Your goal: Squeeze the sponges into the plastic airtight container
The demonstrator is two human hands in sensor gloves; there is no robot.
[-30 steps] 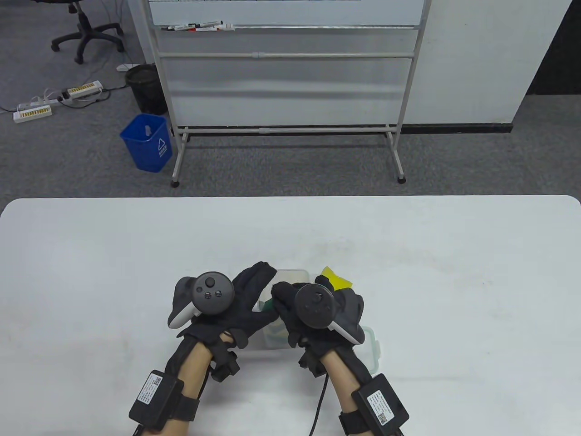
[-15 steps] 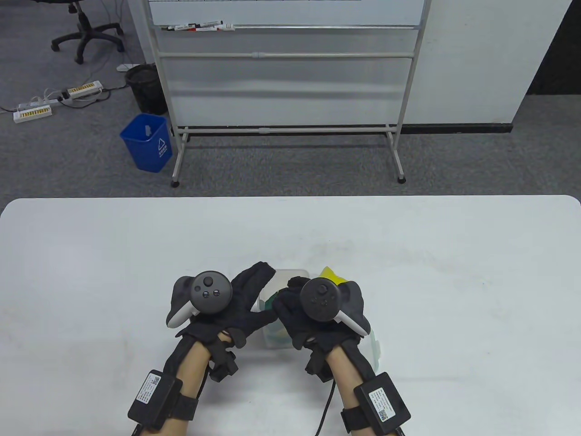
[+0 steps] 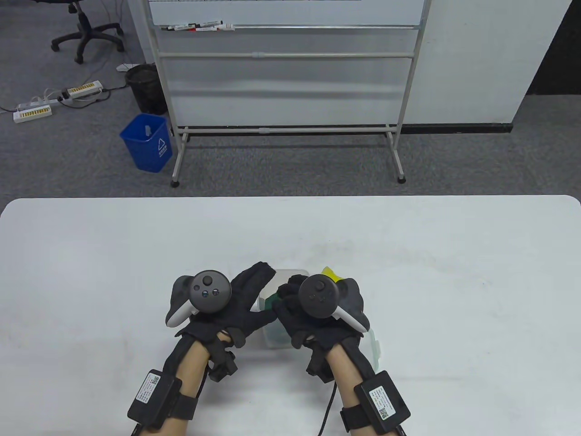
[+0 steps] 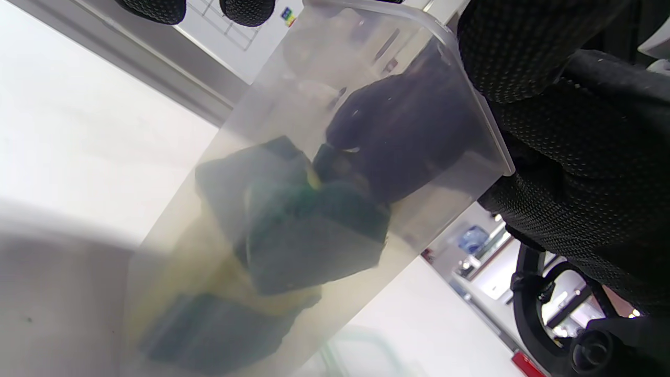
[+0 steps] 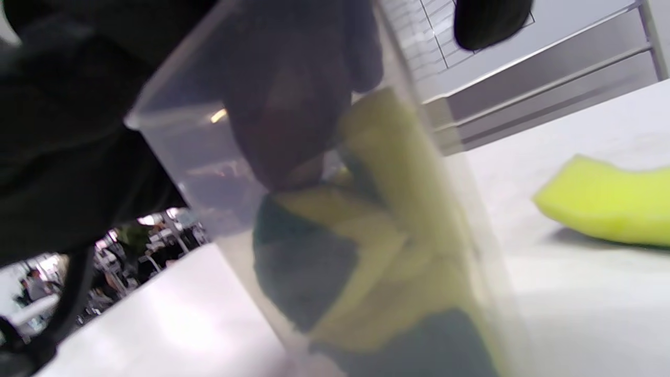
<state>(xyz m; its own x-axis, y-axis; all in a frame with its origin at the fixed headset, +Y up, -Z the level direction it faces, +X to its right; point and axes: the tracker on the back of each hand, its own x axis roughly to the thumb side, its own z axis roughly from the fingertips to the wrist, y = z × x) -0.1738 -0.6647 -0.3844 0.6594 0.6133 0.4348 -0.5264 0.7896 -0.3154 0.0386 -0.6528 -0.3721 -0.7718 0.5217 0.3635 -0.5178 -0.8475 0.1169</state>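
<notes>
A clear plastic container [image 3: 292, 274] stands on the white table [image 3: 454, 281] near its front edge. My left hand [image 3: 252, 290] holds the container's left side. My right hand [image 3: 287, 293] reaches in from above, and its fingers [image 4: 398, 131] press down on green-and-yellow sponges [image 4: 309, 235] packed inside. Those sponges also show in the right wrist view [image 5: 366, 251], under my fingers [image 5: 298, 104]. A loose yellow sponge [image 3: 330, 274] lies on the table just right of the container; it also shows in the right wrist view [image 5: 607, 204].
The container's clear lid [image 3: 375, 347] lies flat on the table under my right wrist. A whiteboard stand [image 3: 286, 131] and a blue bin [image 3: 147, 143] are on the floor beyond the table's far edge.
My right hand has shifted slightly forward and rolled left over the container, covering more of the loose yellow sponge. My left hand and the container have stayed put.
</notes>
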